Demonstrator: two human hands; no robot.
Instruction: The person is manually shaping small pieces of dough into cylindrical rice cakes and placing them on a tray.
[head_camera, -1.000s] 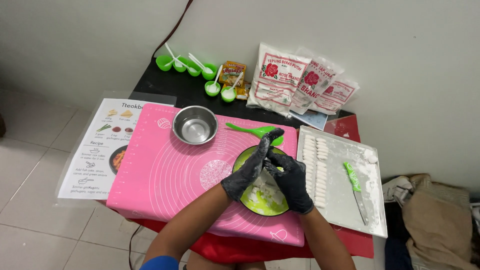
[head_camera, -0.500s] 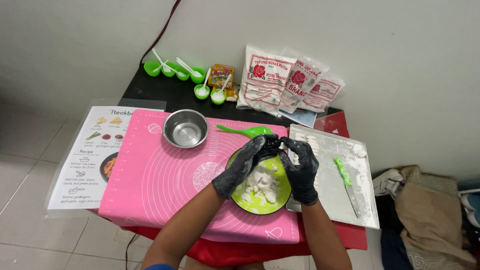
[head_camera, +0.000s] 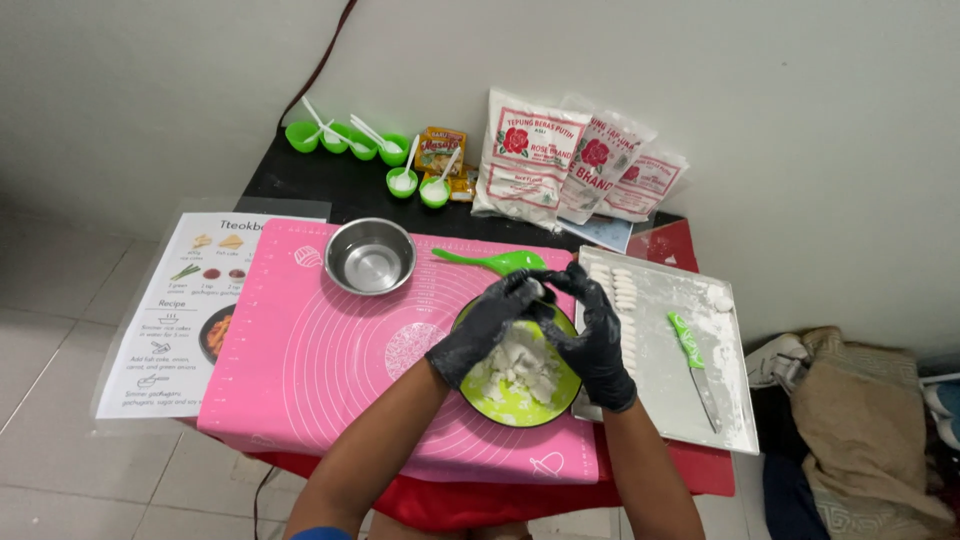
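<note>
While white dough chunks wait in my green plate, my left hand and right hand pinch one small dough piece between gloved fingers; shaped pieces already line the tray at three o'clock

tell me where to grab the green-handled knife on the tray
Take the knife by its green handle, the end farther from the person, coming from above. It lies flat on the floured tray with its blade toward the person, right of the right hand.
</note>
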